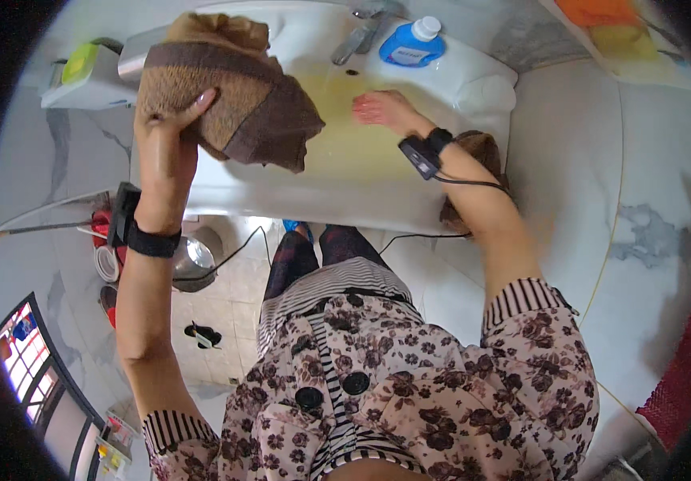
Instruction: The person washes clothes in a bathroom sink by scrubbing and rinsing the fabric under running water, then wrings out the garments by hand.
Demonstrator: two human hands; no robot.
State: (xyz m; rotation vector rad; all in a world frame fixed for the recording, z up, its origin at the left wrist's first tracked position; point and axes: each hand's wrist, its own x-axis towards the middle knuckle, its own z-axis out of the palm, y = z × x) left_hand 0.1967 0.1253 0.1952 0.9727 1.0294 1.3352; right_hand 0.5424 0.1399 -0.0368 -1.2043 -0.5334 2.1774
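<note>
My left hand point(171, 132) holds up a bunched brown knitted cloth point(237, 92) with tan and dark brown panels, above the left part of a white sink point(305, 196). The thumb lies across its near face, and the other fingers are hidden behind it. Yellowish water point(353, 152) stands in the basin. Over this water is my right hand point(389, 111), its reddened fingers pointing left and somewhat bent, with nothing visible in them. A second brown cloth point(480, 150) hangs over the sink's right end, partly behind my right forearm.
A blue bottle with a white cap point(412, 44) and a tap point(353, 44) stand at the sink's back edge. A white holder point(89, 84) with a green item is on the left. Below are a metal pot point(200, 250) and red items point(103, 228). Cables hang near my legs.
</note>
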